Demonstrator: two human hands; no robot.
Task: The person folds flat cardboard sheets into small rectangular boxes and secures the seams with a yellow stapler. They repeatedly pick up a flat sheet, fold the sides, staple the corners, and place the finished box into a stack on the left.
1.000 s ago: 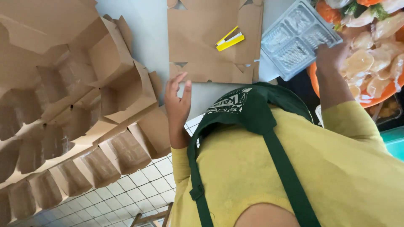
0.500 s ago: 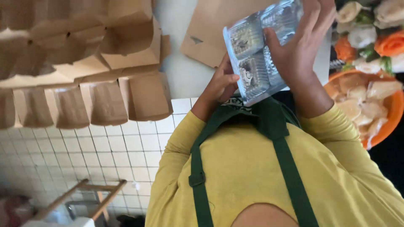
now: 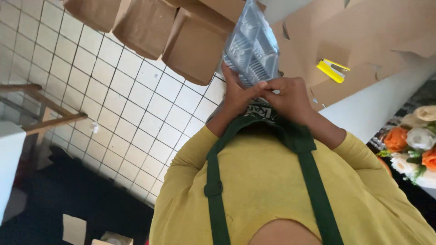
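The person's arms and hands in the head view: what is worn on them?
Both hands, left and right, are bare, without gloves. The forearms are uncovered; yellow sleeves are pushed up toward the elbows. No watch or bracelet shows.

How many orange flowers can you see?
2 orange flowers: one at the right edge beside the white blooms, another lower, cut off by the frame. More may be hidden beyond the edge.
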